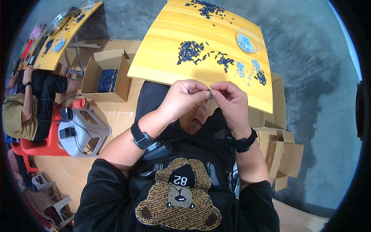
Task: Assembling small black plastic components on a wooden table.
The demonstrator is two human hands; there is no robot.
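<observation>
Where the hands meet: tip to tip, left hand [178,98] and right hand [236,104], just off the near edge of the yellow table [160,50].
Left hand: thumb and forefinger drawn together, apparently clamped on a tiny piece [210,93], other fingers curled in.
Right hand: a matching pinch from the right, thumb and forefinger closed on that same spot, by the look of it.
Tiny piece: right there between the fingertips, mostly hidden; its exact kind, I cannot tell.
Good pinch: one hand should brace, I'd say, while the other does the fine work, lined up straight, pressure gentle, nothing forced askew.
Dropped piece: a real danger out here past the edge! Hands over the tabletop would likely make for a safer catch.
Black heap [190,51]: farther in, on the left, with loose pieces trailing right to a small black cluster [225,60].
Clear bits [240,69]: nearer the right side, beside another black group [261,78]; best picked singly, without mixing the two kinds.
Round dish [260,43]: far right, more clear bits inside; mind that rim when reaching.
</observation>
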